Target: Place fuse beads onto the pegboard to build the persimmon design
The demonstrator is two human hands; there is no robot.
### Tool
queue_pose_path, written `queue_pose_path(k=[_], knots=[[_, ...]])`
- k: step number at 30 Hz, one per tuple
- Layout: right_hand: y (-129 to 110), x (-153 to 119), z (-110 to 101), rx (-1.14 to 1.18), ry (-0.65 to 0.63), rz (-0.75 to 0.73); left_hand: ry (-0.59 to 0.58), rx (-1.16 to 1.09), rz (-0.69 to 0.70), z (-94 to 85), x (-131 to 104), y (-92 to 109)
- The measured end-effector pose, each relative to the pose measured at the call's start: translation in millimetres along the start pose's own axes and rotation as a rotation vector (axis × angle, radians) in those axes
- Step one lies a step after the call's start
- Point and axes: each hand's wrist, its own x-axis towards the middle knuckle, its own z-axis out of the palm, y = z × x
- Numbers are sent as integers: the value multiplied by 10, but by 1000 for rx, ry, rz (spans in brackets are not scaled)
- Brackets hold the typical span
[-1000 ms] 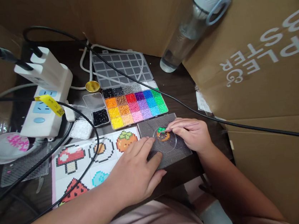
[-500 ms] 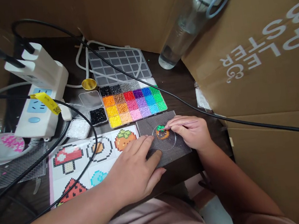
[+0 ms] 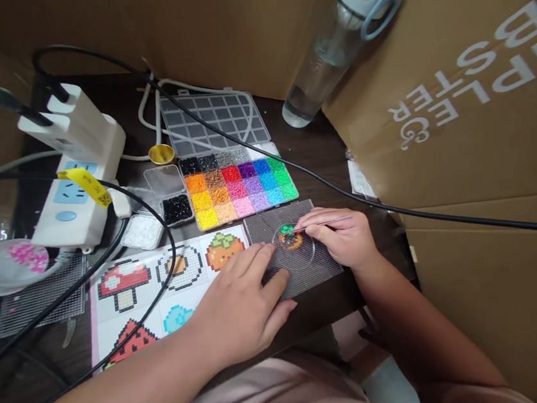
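Observation:
A clear pegboard (image 3: 301,275) lies on the dark table and bears a small ring of orange beads (image 3: 292,242) with green beads (image 3: 286,229) at its top. Pinched in my right hand (image 3: 343,235) are thin pinkish tweezers (image 3: 331,221), their tip at the green beads. My left hand (image 3: 254,293) rests palm down, fingers spread, over the left edge of the pegboard and the right part of the pattern sheet (image 3: 146,259). An orange fruit picture (image 3: 224,252) shows on the sheet just above my left hand.
Behind the pegboard stands an open bead box (image 3: 242,188) with many colours. Small boxes hold black beads (image 3: 177,208) and white beads (image 3: 142,232). A power strip (image 3: 78,197) is at left, a bottle (image 3: 321,66) behind. A black cable (image 3: 316,175) crosses the view.
The camera view has shifted slightly. The tweezers' tip sits a little further left at the green beads. My left hand stays in place.

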Motion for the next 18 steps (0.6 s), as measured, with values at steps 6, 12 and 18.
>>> queue_pose_path(k=[6,12,18], knots=[[-3,-4,2,4,1,-4,1,12,3,11,-8,-2],[13,-11,3,-1,10,-39,-3,20,7,8,2,5],[24,-23,4,-9,19,-43,7,23,11,7,-9,-2]])
